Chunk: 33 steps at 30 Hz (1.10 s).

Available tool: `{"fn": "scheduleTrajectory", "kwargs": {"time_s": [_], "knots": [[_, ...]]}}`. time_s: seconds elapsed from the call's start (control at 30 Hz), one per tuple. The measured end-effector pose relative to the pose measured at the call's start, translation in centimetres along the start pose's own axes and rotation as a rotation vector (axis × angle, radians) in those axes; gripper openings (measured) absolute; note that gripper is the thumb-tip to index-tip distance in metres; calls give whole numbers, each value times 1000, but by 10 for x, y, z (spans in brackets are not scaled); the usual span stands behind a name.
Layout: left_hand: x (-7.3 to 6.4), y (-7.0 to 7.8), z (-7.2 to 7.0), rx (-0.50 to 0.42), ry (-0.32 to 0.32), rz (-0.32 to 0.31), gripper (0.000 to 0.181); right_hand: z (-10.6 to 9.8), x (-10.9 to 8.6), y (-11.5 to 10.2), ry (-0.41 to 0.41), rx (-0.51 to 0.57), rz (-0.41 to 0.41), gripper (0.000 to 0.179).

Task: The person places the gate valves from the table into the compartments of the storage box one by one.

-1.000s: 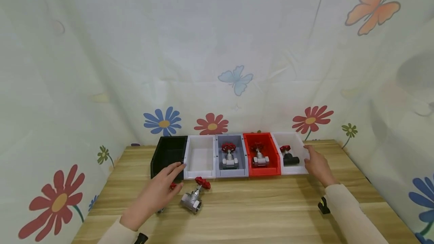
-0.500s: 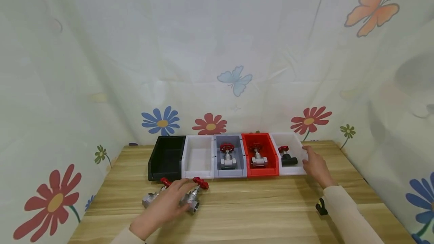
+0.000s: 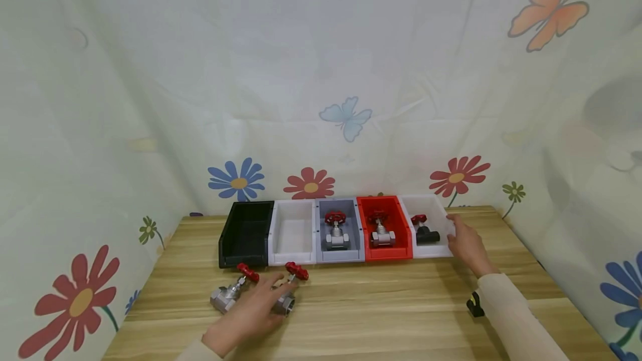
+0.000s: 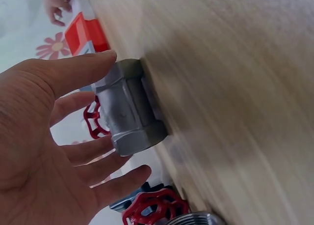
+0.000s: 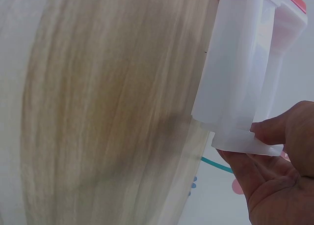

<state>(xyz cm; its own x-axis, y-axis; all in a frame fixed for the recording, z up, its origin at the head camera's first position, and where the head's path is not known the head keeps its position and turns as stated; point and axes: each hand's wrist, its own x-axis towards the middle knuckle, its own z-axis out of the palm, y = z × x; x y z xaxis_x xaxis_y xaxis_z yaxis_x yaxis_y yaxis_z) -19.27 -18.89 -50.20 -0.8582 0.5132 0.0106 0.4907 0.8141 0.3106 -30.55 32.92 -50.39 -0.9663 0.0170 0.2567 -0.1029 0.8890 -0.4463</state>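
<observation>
Left grip (image 3: pixel 251 311) has shifted rightward — spread loosely, valve (image 4: pixel 125 107) between thumb and fingers — right grip (image 3: pixel 468 247) pinching white bin (image 5: pixel 225 72).

left hand (image 3: pixel 256 308): nearer surface's (image 3: pixel 381 316) left edge, fingers (image 4: pixel 122 185) spread, thumb (image 4: pixel 81 72) extended | right hand (image 3: pixel 468 244): near far right corner, pinch grip

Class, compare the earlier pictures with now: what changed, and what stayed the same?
The left hand moved right and toward the person, from over the left valve, now mostly uncovered, to the right valve. Nothing was visibly lifted. The right hand still holds the right white bin; the right valve hasn't visibly moved.
</observation>
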Motion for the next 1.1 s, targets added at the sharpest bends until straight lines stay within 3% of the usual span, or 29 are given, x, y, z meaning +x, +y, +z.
{"fn": "scheduleTrajectory", "kwargs": {"time_s": [0.27,0.57,1.1], "knots": [[2,-2,9,56,-28,-1,65,0,1,-2,9,-4,0,49],[6,-4,12,57,-24,13,53,-1,-1,-4,-2,-7,15,48],[13,-8,9,52,-36,56,49,0,-1,-1,0,-6,9,49]]}}
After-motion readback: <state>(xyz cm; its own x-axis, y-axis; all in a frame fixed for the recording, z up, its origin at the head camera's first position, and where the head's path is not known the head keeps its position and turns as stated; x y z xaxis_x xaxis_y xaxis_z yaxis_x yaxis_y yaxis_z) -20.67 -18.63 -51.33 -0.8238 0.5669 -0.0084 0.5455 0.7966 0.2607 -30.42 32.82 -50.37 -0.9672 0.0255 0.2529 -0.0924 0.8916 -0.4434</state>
